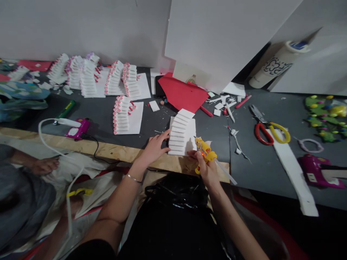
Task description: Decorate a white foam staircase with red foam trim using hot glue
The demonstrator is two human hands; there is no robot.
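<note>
My right hand is wrapped round a yellow hot glue gun with a clear glue stick trailing from its back. An orange-red light glows on the gun. Its nozzle end is beside the right edge of a white card. On that card lies a curved, stepped row of white foam strips. My left hand has its fingers stretched out and apart, their tips against the left edge of the strips. A silver bracelet circles my left wrist.
Similar stepped pieces with pink edges stand to the left. Red foam sheet and white scraps lie behind. Scissors, a white strip and a purple power strip are at right. Another person's hand is at lower left.
</note>
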